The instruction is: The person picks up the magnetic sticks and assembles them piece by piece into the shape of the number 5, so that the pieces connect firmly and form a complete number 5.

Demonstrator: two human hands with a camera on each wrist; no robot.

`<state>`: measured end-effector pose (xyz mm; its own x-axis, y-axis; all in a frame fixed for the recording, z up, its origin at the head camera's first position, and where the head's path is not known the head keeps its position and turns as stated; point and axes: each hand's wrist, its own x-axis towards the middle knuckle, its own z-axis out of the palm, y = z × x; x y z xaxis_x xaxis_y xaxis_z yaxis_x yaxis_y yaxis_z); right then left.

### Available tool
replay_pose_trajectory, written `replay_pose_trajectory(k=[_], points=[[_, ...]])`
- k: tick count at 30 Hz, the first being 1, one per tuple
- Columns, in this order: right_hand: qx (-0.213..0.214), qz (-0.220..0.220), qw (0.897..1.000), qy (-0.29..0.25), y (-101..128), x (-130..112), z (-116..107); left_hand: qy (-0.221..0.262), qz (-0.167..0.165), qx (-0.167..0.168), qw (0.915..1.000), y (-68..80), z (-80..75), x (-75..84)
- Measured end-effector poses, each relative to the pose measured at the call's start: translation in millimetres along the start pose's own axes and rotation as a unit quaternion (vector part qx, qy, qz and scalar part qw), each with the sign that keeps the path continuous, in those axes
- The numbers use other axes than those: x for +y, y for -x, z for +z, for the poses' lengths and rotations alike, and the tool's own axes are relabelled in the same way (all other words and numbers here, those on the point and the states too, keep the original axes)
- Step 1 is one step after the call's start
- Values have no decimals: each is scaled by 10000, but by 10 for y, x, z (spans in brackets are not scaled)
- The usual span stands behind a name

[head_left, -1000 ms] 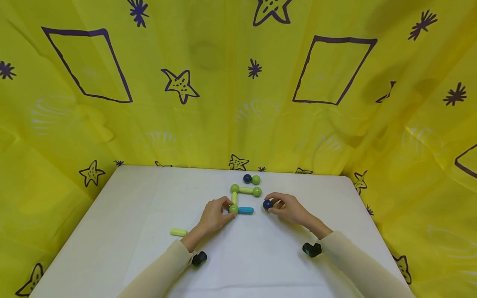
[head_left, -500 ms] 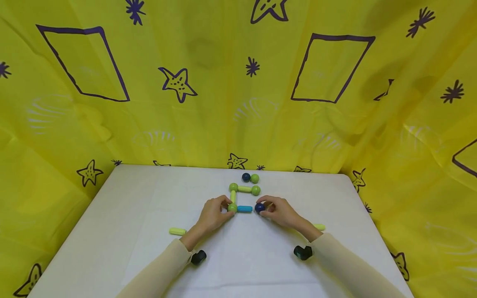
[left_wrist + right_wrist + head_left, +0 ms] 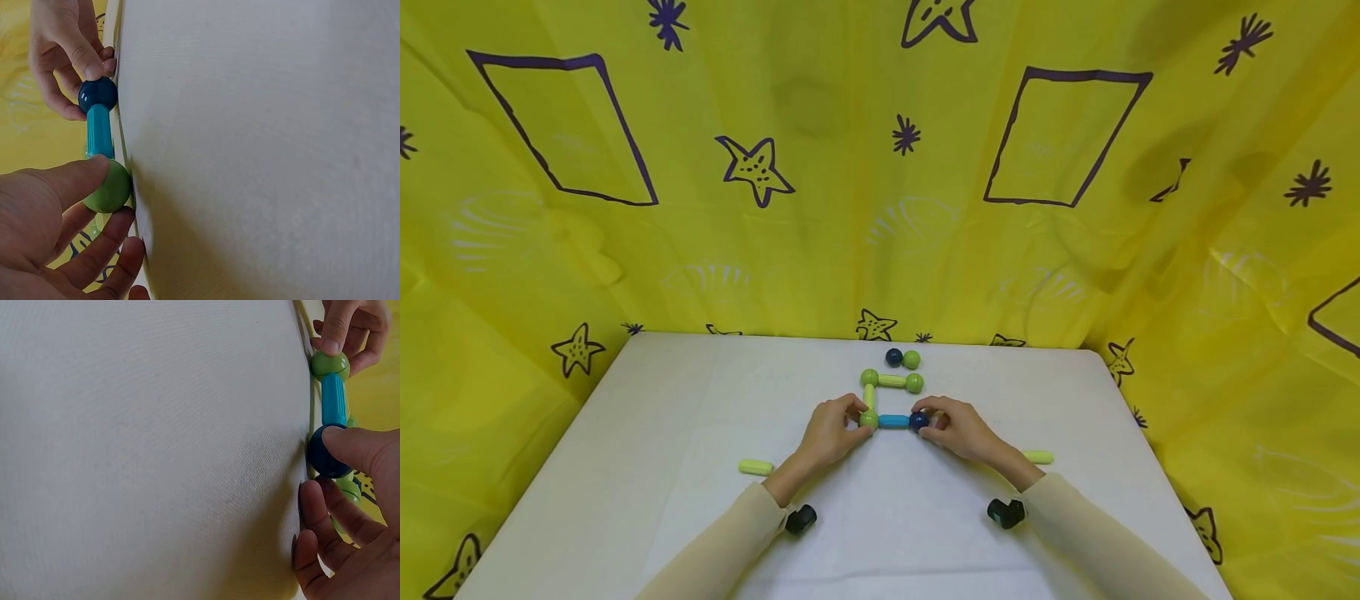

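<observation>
My left hand (image 3: pixel 831 432) pinches a green ball (image 3: pixel 111 187) at the near left corner of a ball-and-rod figure. From that ball a blue rod (image 3: pixel 893 422) runs right to a dark blue ball (image 3: pixel 328 453), which my right hand (image 3: pixel 964 429) grips between thumb and fingers. The rod's end meets the dark blue ball. A yellow-green rod (image 3: pixel 869 397) leads away from the held green ball to another green ball (image 3: pixel 869 377). From there a second yellow-green rod (image 3: pixel 892 381) reaches a further green ball (image 3: pixel 914 383).
Behind the figure, a loose dark blue ball (image 3: pixel 893 357) and a green ball (image 3: pixel 912 360) lie side by side. One yellow-green rod (image 3: pixel 756 467) lies by the left wrist, another rod (image 3: pixel 1039 457) by the right. A yellow patterned curtain (image 3: pixel 820 250) surrounds the white table (image 3: pixel 662 417).
My right hand has moved left with the dark blue ball, up to the blue rod's free end, and the gap between them has closed. The left hand has kept its hold on the green ball.
</observation>
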<state>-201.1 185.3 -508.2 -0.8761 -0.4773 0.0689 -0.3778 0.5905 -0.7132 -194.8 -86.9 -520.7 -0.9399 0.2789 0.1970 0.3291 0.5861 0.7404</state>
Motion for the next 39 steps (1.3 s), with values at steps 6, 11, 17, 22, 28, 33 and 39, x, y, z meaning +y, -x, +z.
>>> replay_pose_trajectory(k=[6,11,17,22,28,33,39], points=[[96,35,9999,-4,14,-1,-5,-57,19,-31,10000,-14,14,1],[125,80,9999,19,10,9,-13,-97,-50,-102,9999,-31,19,25],[161,102,9998,37,-4,24,-20,-63,-176,-118,9998,-50,29,33],[115,130,9998,12,-6,14,-29,-74,-137,-99,9998,-50,28,33],[-36,89,10000,6,-15,0,-64,-67,-253,-141,9996,-61,18,42],[-373,43,9993,-55,-8,19,-171,-150,-161,-118,9997,-60,17,35],[-573,-98,9982,133,95,41,-369,-274,-145,-105,9995,-59,29,17]])
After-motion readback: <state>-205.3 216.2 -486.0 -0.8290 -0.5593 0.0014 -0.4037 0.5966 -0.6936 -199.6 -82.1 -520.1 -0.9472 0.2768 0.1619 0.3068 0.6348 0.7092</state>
